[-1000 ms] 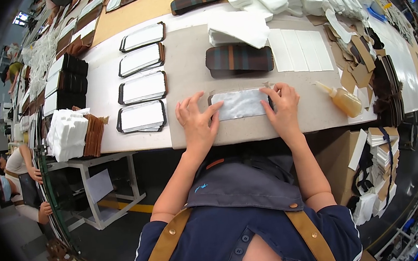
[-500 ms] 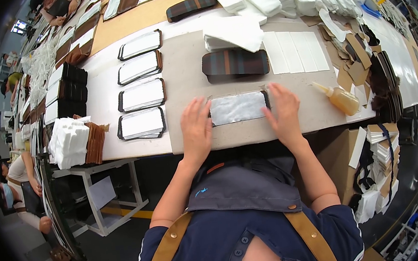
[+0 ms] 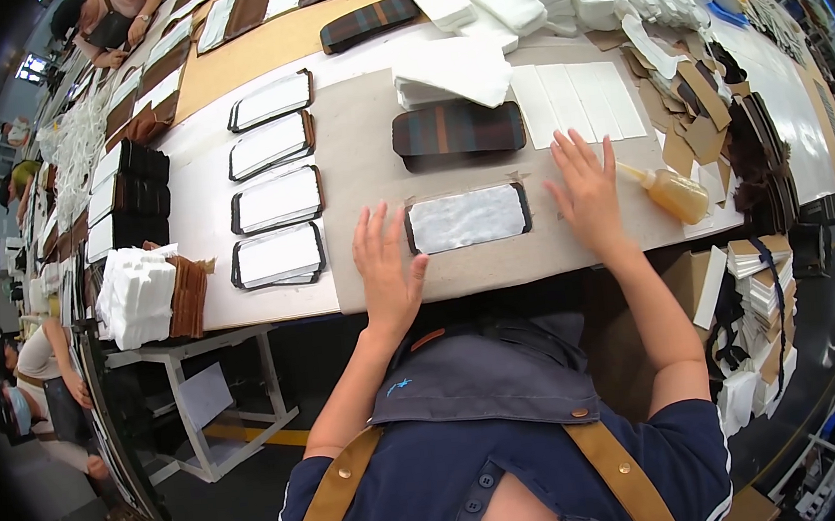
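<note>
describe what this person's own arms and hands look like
The left hand and right hand are ungloved, with five fingers each and no watch or bracelet visible. Both forearms are bare. The short sleeves are navy blue, with thin white stripes down the outer side.

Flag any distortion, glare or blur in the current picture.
Head view: the workbench curves toward the picture's dark rim; head view: the white pads look nearly washed out; head view: the silvery panel, left hand and right hand read clearly, without obvious motion blur.
</note>
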`<state>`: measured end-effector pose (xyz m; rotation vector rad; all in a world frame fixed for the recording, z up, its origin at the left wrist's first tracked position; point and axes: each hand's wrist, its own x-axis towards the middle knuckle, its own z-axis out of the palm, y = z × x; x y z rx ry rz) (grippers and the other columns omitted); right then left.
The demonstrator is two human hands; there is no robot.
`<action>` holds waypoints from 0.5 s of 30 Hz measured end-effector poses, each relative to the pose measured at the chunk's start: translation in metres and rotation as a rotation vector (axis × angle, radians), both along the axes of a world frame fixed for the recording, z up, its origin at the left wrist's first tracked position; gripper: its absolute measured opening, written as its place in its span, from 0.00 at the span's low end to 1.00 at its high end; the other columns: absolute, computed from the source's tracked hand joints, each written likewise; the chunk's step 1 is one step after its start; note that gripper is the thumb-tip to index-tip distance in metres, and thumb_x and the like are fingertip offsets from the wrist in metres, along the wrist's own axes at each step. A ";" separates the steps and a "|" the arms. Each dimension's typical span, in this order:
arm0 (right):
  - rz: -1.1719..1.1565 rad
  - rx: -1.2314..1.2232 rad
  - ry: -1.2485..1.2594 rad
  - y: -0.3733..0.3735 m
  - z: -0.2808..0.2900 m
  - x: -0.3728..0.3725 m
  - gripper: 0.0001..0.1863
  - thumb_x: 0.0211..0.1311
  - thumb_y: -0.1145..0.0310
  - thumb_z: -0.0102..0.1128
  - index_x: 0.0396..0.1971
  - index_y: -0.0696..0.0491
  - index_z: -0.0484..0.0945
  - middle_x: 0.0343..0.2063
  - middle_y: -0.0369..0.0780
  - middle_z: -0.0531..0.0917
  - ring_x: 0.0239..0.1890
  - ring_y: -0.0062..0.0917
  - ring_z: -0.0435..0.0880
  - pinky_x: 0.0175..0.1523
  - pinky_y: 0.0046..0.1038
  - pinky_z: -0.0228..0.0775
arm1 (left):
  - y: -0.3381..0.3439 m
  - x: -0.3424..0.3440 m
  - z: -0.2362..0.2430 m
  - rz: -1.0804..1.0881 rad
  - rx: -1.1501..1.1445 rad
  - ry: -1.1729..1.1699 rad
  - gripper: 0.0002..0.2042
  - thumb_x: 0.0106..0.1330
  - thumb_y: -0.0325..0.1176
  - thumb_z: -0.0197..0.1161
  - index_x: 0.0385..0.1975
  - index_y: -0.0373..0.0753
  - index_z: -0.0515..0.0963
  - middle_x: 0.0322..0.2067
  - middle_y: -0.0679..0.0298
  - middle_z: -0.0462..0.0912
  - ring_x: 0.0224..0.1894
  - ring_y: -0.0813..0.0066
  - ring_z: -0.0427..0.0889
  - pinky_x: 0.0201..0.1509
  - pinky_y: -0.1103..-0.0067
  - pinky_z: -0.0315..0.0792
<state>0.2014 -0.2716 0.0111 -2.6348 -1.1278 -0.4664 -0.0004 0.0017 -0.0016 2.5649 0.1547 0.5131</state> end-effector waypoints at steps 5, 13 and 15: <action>0.147 -0.102 -0.184 0.016 0.013 0.056 0.18 0.60 0.71 0.69 0.49 0.59 0.84 0.54 0.39 0.86 0.68 0.31 0.75 0.84 0.53 0.38 | -0.001 0.001 -0.001 0.091 -0.183 -0.157 0.28 0.81 0.50 0.53 0.71 0.37 0.69 0.73 0.50 0.64 0.79 0.46 0.53 0.80 0.53 0.49; 0.249 0.156 -0.145 0.010 0.023 0.068 0.06 0.61 0.75 0.67 0.38 0.57 0.85 0.35 0.35 0.87 0.48 0.28 0.86 0.83 0.47 0.47 | -0.001 0.000 0.000 0.086 -0.198 -0.183 0.23 0.81 0.44 0.54 0.67 0.36 0.72 0.70 0.51 0.69 0.77 0.47 0.58 0.79 0.55 0.53; -0.075 0.647 -0.034 0.009 0.024 0.060 0.05 0.70 0.74 0.63 0.41 0.58 0.85 0.37 0.34 0.88 0.45 0.23 0.85 0.76 0.35 0.59 | 0.000 0.000 0.002 0.099 -0.231 -0.193 0.23 0.81 0.44 0.53 0.67 0.36 0.72 0.70 0.52 0.69 0.77 0.48 0.59 0.79 0.56 0.53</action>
